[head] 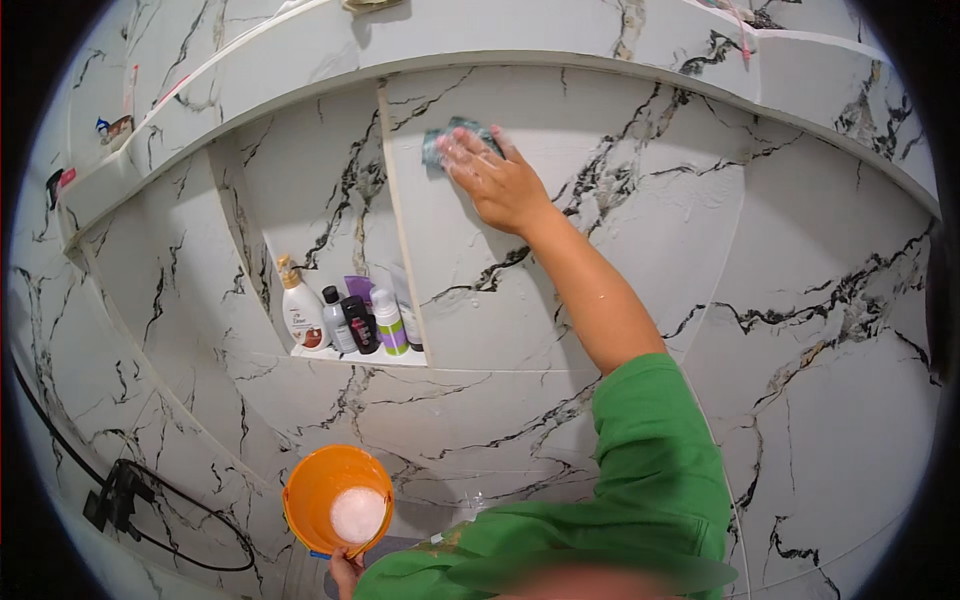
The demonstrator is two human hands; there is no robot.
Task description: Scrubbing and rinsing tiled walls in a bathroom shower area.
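My right hand (491,180), wet with suds, presses a green scrubbing pad (433,153) flat against the white marble-patterned wall tile (480,232), high up and right of a recessed niche. Its fingers lie spread over the pad and cover much of it. Low in the view, my left hand (347,571) grips an orange bucket (307,487) at the near side of its rim, close to a blue piece of the handle. White foamy liquid (358,514) shows at the bottom of the bucket. Drops and wet streaks mark the tile.
In the niche (322,354) stand a white Dove pump bottle (304,319), a black bottle (360,326), a foam pump bottle (391,330) and others. A ledge (480,64) curves above. At lower left hangs a black hose (202,566) by a dark fixture (116,495).
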